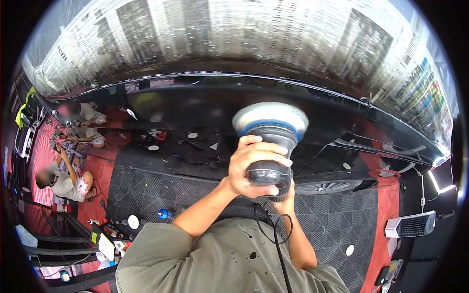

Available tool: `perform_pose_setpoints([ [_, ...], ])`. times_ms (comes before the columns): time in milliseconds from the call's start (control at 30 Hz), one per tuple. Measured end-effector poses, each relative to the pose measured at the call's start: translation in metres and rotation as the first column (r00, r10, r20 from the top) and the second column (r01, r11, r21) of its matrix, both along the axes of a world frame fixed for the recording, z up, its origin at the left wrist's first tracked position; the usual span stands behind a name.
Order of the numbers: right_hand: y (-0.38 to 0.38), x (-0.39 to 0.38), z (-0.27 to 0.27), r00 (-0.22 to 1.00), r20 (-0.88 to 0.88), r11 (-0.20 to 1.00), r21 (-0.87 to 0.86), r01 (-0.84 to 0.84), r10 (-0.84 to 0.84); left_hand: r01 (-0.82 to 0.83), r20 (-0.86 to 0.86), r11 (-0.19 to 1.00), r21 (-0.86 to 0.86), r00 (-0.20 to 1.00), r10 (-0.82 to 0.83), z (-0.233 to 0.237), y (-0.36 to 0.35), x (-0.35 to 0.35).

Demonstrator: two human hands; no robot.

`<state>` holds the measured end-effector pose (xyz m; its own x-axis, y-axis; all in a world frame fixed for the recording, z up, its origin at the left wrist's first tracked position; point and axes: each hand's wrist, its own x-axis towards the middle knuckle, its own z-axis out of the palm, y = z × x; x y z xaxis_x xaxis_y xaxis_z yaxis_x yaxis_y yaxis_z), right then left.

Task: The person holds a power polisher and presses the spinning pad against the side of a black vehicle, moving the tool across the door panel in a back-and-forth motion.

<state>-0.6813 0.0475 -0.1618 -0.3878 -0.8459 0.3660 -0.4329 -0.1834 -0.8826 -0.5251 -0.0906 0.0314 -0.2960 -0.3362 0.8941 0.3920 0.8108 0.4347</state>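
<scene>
My left hand (256,163) is wrapped over the black body of a car polisher (268,172), fingers curled across its top. Lower down, my right hand (284,201) closes round the rear end of the tool, with most of its fingers hidden behind it. At the front sits a round white polishing pad (266,113) with a blue backing edge, blurred in this view. It overlaps the glossy black car door (205,110). From the tool's rear a black power cord (278,244) loops down over my shirt.
Newspaper (195,29) under plastic film covers the car's window area. Another person (68,180) sits at the left. A blue bottle (164,213) and white round pads (133,221) lie about on the dark tiled floor (327,229). A white air cooler (410,224) stands at right.
</scene>
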Motion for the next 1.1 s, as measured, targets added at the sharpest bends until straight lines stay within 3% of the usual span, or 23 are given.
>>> perform_pose_setpoints([
  [33,0.007,-0.014,-0.011,0.996,0.090,1.000,0.023,-0.021,0.019,-0.009,0.032,1.000,-0.016,0.999,0.010,0.002,0.006,-0.010],
  [133,0.025,-0.045,-0.010,0.996,0.083,1.000,0.018,-0.018,0.016,-0.012,0.043,1.000,-0.027,0.999,0.013,0.008,0.022,-0.043],
  [200,0.035,-0.060,-0.011,0.976,0.218,0.996,0.080,-0.031,0.012,-0.011,0.035,0.999,-0.043,0.999,0.013,0.012,0.031,-0.063],
  [300,0.042,-0.073,0.006,0.977,0.213,0.999,-0.003,0.033,-0.032,0.002,0.026,0.999,-0.048,1.000,-0.001,0.010,0.043,-0.091],
  [400,0.057,-0.087,0.018,0.997,0.071,0.991,0.134,0.016,-0.025,0.024,0.016,0.999,-0.039,1.000,-0.024,0.008,0.052,-0.110],
  [467,0.059,-0.092,0.006,0.985,0.172,0.980,0.199,-0.023,-0.011,0.032,-0.009,0.999,-0.023,0.999,-0.032,0.007,0.053,-0.111],
  [533,0.054,-0.085,-0.003,0.998,0.064,0.997,0.074,-0.022,0.017,0.015,0.003,1.000,0.011,1.000,-0.015,0.005,0.050,-0.096],
  [567,0.054,-0.082,-0.004,0.998,0.042,0.992,0.120,-0.042,0.037,-0.002,-0.002,0.999,0.034,1.000,0.002,0.004,0.046,-0.083],
  [633,0.034,-0.061,0.005,1.000,0.024,0.996,0.090,-0.018,0.016,0.027,-0.026,0.997,0.066,0.999,-0.025,0.000,0.032,-0.049],
  [667,0.027,-0.056,-0.012,0.994,0.108,0.997,0.075,-0.015,0.006,0.039,-0.033,0.995,0.089,0.999,-0.036,-0.004,0.023,-0.031],
  [733,0.014,-0.035,-0.016,1.000,-0.006,0.999,0.043,-0.014,0.015,0.012,-0.083,0.991,0.136,0.997,0.000,-0.011,0.009,0.003],
  [767,0.007,-0.025,-0.024,0.999,0.032,0.999,-0.030,-0.043,0.044,0.010,-0.122,0.987,0.159,0.992,0.010,-0.013,0.002,0.019],
  [800,-0.009,-0.005,0.005,0.994,-0.097,0.995,0.090,-0.047,0.056,0.016,-0.138,0.979,0.203,0.990,0.012,-0.013,-0.004,0.036],
  [867,-0.014,0.021,0.010,0.992,-0.110,0.998,0.009,-0.055,0.056,0.028,-0.210,0.964,0.264,0.977,0.029,-0.017,-0.015,0.064],
  [1000,-0.034,0.051,0.020,0.975,-0.184,0.988,0.110,-0.104,0.123,0.062,-0.348,0.944,0.324,0.936,0.057,-0.028,-0.037,0.111],
  [1100,-0.046,0.081,0.037,0.954,-0.264,0.984,0.143,-0.107,0.142,0.043,-0.359,0.938,0.344,0.929,0.089,-0.033,-0.050,0.141],
])
